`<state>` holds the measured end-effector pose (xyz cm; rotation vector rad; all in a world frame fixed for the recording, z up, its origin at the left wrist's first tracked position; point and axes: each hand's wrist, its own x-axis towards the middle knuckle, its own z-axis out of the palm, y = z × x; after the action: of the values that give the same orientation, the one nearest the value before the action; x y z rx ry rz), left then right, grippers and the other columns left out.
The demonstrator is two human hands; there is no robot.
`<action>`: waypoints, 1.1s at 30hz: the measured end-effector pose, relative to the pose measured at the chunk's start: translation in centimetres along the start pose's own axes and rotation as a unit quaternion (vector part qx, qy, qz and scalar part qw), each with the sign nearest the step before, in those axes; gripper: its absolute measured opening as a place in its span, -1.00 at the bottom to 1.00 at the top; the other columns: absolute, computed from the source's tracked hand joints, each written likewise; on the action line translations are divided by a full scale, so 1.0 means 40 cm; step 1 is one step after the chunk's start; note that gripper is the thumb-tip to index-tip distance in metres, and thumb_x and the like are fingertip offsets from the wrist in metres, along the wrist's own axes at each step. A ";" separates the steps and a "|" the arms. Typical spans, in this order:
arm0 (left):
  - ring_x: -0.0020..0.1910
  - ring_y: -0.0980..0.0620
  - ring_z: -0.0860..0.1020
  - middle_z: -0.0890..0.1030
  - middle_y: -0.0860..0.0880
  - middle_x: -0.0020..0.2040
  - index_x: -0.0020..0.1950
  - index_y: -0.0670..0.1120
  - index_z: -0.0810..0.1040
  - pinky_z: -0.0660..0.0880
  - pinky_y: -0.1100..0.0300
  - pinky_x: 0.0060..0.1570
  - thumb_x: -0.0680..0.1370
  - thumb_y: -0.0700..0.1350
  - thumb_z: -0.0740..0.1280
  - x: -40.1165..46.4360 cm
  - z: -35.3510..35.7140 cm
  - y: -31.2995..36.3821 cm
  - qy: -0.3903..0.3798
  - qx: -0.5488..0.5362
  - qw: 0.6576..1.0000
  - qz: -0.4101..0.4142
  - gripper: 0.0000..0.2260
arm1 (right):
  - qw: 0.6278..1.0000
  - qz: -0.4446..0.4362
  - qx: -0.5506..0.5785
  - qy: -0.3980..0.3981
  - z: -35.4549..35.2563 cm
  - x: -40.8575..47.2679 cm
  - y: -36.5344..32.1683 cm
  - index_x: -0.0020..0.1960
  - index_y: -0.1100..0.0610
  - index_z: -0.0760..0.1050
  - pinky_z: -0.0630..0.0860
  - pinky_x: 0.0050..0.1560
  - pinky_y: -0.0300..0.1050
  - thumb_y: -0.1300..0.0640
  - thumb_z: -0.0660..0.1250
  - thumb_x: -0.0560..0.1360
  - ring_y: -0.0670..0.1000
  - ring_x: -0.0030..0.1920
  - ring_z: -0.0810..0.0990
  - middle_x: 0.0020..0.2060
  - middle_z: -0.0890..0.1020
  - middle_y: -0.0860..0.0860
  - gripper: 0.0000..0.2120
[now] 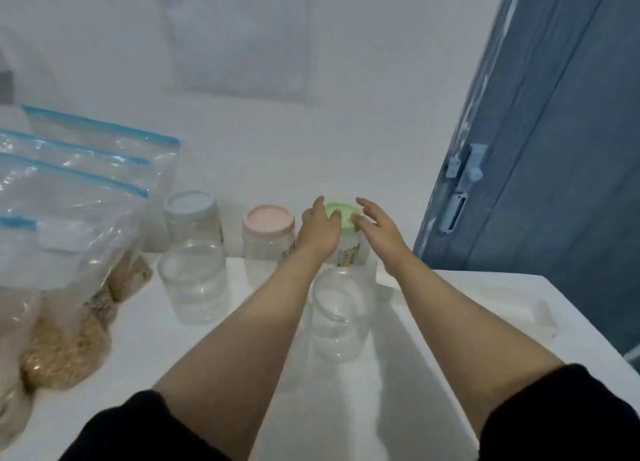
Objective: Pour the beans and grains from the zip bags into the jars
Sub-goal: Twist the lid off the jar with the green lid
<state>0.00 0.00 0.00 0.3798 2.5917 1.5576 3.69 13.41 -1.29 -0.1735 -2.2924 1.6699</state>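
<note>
item: green-lidded clear plastic jar (343,239), far centre of the white counter (467,308), label facing near. left hand (320,230) is at its left side, fingertips touching the green lid (337,211); right hand (375,227) hovers just beside the lid on the right, fingers spread and relaxed, not gripping. neither hand has closed on anything.

step in hand, as judged: taking hold of this jar to bring it near or unscrew it. best done with one hand steadying the body while the other turns the lid, lifting clear before drawing it back.

obstruction: an open clear plastic jar without lid (337,317) stands directly in front of it, between the forearms; a low pull would knock it over.

nearby: pink-lidded clear jar (268,234) just left of the green one; white-lidded clear jar (192,216) further left; a second open clear jar (192,280) in front of that.

supply: clear zip bags with blue seals (69,197), far left, upright and overlapping, tan grains (65,353) in their bottoms; seals appear shut. nothing poured yet; all visible jars look empty.

backdrop: white wall; blue-grey door (554,183) at right.
</note>
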 end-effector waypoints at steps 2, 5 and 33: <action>0.46 -0.19 0.33 0.22 -0.19 0.55 0.62 0.03 0.01 0.28 0.00 0.37 0.69 0.04 0.06 0.015 0.019 -0.003 0.007 -0.013 1.000 -0.010 -0.49 | 0.998 0.019 0.057 -0.004 0.010 0.010 0.008 0.48 -0.09 0.36 0.42 -0.03 -0.43 0.04 0.22 0.66 -0.31 0.14 0.48 0.32 0.48 -0.12 -0.60; 0.40 -0.18 0.40 0.30 -0.17 0.52 0.61 0.07 0.04 0.35 -0.01 0.34 0.69 0.07 0.06 0.028 0.040 -0.024 0.015 -0.038 0.999 -0.014 -0.51 | 0.993 0.035 0.114 -0.004 0.033 0.009 0.034 0.46 -0.11 0.35 0.48 -0.10 -0.43 0.01 0.18 0.67 -0.21 0.13 0.55 0.21 0.55 -0.13 -0.64; 0.30 0.18 0.43 0.42 0.08 0.33 0.46 0.18 0.25 0.39 0.31 0.29 0.46 0.42 0.08 -0.567 -0.351 0.056 0.123 -0.154 0.945 0.261 -0.37 | 0.977 -0.102 0.140 0.121 0.254 -0.594 -0.446 0.40 -0.29 0.27 0.41 0.29 -0.09 -0.17 0.00 0.68 -0.20 0.25 0.44 0.20 0.47 -0.27 -0.69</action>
<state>19.32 -16.92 7.56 0.9566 2.4733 2.2711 24.48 -7.90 8.75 -0.0710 -1.8133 1.7348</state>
